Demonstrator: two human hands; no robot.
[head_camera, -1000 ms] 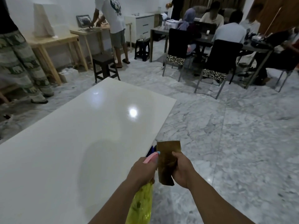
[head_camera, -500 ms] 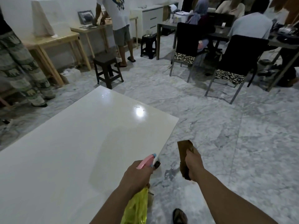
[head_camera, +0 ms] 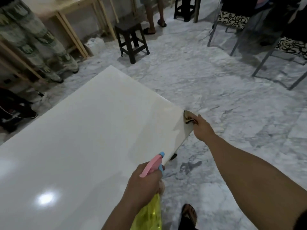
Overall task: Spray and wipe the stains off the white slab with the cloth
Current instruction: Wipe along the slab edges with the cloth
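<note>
slab (head_camera: 79,138): white, glossy, fills the left and centre of view; a bright light glare near its lower left; no stains that I can make out from here
cloth (head_camera: 188,117): brown, bunched, at the slab's right corner, touching the edge
right hand (head_camera: 201,127): arm stretched out to that corner, fingers (head_camera: 196,120) curled round the cloth, pressing it on the corner
bottle (head_camera: 150,211): yellow see-through spray bottle with pink head and blue nozzle (head_camera: 161,154), held upright-ish over the slab's near right edge, nozzle aimed away from the person across the slab
left hand (head_camera: 146,179): wrapped round the bottle neck just under the pink head, fingers closed on it; trigger finger position cannot tell
floor (head_camera: 232,97): grey-white marble, to the right of and beyond the slab
foot (head_camera: 189,213): person's own, in a dark sandal, on the floor bottom centre
stool (head_camera: 132,39): dark, small, beyond the slab's far corner
jug (head_camera: 96,44): whitish plastic, on the floor left of the stool, beside wooden legs
counter (head_camera: 78,7): light wood, top left, only part in view
chairs (head_camera: 265,39): metal legs, black-and-white patterned seats, top right
others: a standing person's legs (head_camera: 153,15) in sandals at top centre; patterned trousers (head_camera: 33,40) at far left
</note>
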